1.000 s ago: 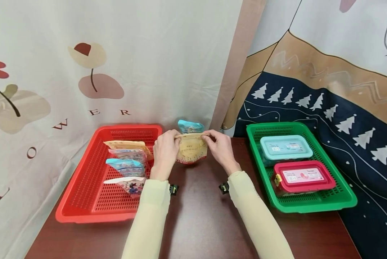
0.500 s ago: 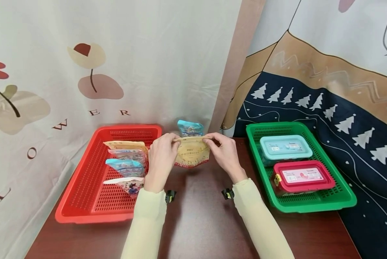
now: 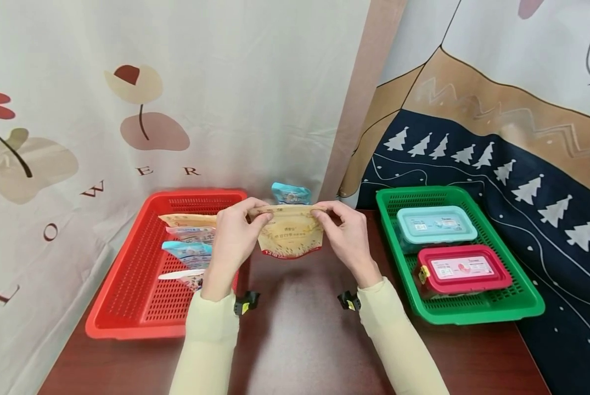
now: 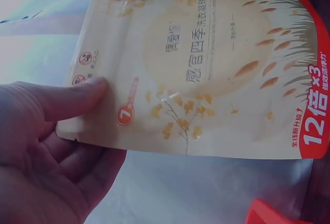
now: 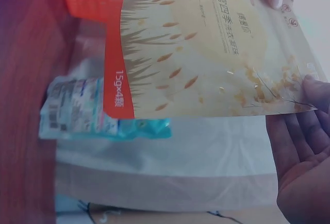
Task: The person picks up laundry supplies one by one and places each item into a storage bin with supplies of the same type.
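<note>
A beige laundry-pod pouch (image 3: 291, 233) with a red bottom band hangs upright in front of me, its printed front toward me. My left hand (image 3: 231, 241) pinches its upper left corner and my right hand (image 3: 346, 238) the upper right corner, both with thumbs on the front. In the left wrist view the left thumb (image 4: 77, 98) presses flat near the top edge, with the fingers behind. Past the pouch, a blue pouch (image 3: 291, 193) stands on the table near the curtain, partly hidden; the right wrist view shows its side (image 5: 77, 108).
To the left, a red basket (image 3: 122, 307) holds several upright pouches, including a blue one (image 3: 188, 253) and a white-topped one (image 3: 181, 274). On the right stands a green basket (image 3: 472, 315) with a light-blue-lidded box (image 3: 437, 224) and a red-lidded box (image 3: 465, 269). A curtain (image 3: 255, 109) hangs behind.
The hands have spread apart, the left mostly leftward over the red basket's edge and the right slightly rightward. The pouch has come nearer and shows wider and flatter.
</note>
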The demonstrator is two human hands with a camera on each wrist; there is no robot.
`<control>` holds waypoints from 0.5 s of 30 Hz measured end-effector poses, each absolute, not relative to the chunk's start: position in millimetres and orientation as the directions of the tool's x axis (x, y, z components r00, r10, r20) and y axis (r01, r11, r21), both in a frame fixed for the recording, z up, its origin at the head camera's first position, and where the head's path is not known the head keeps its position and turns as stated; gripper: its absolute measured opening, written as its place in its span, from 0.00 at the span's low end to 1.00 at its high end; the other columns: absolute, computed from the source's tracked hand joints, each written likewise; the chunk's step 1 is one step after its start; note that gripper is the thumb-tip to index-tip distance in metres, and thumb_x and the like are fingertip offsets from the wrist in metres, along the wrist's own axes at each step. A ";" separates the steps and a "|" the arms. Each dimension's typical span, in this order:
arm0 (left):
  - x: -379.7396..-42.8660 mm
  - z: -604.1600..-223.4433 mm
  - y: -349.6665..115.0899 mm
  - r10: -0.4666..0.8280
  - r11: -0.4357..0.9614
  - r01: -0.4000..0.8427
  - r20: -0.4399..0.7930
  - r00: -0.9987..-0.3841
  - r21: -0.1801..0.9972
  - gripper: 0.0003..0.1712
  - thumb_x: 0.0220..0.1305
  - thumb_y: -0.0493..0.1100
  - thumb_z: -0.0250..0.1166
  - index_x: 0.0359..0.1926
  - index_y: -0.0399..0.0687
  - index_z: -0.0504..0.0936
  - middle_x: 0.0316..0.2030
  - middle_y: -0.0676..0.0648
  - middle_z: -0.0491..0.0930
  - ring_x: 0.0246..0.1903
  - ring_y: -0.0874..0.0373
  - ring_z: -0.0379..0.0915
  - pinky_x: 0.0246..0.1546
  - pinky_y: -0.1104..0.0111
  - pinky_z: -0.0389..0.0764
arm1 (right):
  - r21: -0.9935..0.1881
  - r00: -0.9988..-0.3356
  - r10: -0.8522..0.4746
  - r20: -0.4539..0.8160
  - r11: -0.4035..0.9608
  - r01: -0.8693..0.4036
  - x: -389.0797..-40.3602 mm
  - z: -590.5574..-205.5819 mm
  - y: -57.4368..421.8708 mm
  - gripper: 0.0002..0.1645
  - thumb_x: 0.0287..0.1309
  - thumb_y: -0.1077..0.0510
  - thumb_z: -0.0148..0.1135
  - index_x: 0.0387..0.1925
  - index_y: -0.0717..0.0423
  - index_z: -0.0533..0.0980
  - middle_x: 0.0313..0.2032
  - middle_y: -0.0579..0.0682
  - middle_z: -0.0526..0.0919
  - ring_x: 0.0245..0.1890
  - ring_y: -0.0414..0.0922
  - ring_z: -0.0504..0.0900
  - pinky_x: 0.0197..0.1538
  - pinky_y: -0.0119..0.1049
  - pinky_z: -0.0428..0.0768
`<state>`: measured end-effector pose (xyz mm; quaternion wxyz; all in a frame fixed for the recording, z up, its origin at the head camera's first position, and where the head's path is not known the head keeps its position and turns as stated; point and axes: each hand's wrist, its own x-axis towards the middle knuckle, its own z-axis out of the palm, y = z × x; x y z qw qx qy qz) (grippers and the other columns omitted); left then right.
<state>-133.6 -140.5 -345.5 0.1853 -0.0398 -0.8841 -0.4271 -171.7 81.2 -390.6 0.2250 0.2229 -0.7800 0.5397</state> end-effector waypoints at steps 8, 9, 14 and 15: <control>-125.1 -339.3 -154.4 -0.125 0.491 0.219 0.317 -0.940 0.843 0.09 0.64 0.39 0.74 0.45 0.45 0.87 0.37 0.46 0.87 0.36 0.55 0.76 0.33 0.70 0.75 | -0.749 -0.784 -0.097 0.613 0.245 -0.615 -159.6 -378.3 73.0 0.06 0.64 0.59 0.72 0.41 0.57 0.87 0.37 0.48 0.89 0.32 0.41 0.82 0.34 0.29 0.80; -123.2 -338.7 -156.2 -0.127 0.463 0.222 0.312 -0.941 0.858 0.10 0.64 0.39 0.74 0.46 0.45 0.87 0.38 0.46 0.87 0.37 0.55 0.77 0.35 0.71 0.77 | -0.750 -0.782 -0.097 0.616 0.233 -0.619 -157.9 -376.7 71.6 0.06 0.63 0.60 0.72 0.41 0.58 0.87 0.37 0.48 0.89 0.32 0.41 0.82 0.33 0.29 0.80; -114.5 -335.7 -166.9 -0.132 0.331 0.255 0.312 -0.941 0.909 0.16 0.64 0.38 0.75 0.51 0.42 0.84 0.39 0.44 0.88 0.35 0.56 0.80 0.35 0.73 0.79 | -0.751 -0.769 -0.111 0.630 0.169 -0.639 -149.2 -369.0 64.4 0.07 0.63 0.61 0.72 0.42 0.59 0.87 0.37 0.49 0.89 0.31 0.43 0.83 0.33 0.31 0.82; -112.8 -334.6 -169.3 -0.129 0.309 0.268 0.320 -0.939 0.913 0.17 0.63 0.37 0.75 0.52 0.40 0.84 0.39 0.45 0.88 0.35 0.57 0.80 0.35 0.73 0.80 | -0.750 -0.767 -0.114 0.632 0.156 -0.642 -147.4 -367.6 62.7 0.07 0.63 0.61 0.72 0.42 0.59 0.87 0.37 0.49 0.89 0.31 0.43 0.83 0.33 0.31 0.82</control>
